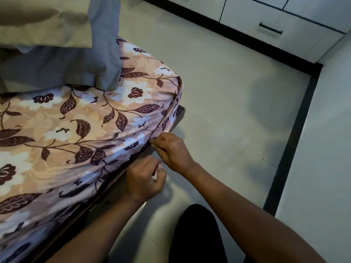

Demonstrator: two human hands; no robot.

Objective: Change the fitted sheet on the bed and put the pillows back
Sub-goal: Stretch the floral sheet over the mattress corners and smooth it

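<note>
At the right corner the right hand (pixel 173 150) pinches the floral fitted sheet (pixel 76 126) by its hem, the left hand (pixel 144 179) curled round it just nearer; next, probably a firm tug toward the bed frame (pixel 179 113).

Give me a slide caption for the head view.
Left hand and right hand pinch the floral sheet at its lower edge near the bed corner; pillows lie piled on top.

The floral fitted sheet (pixel 76 130), pinkish-beige with white flowers and maroon leaves, is stretched over the bed (pixel 179 113) and wraps its corner. A beige pillow (pixel 43 21) lies on a grey-blue pillow (pixel 57 67) at the far edge.
</note>
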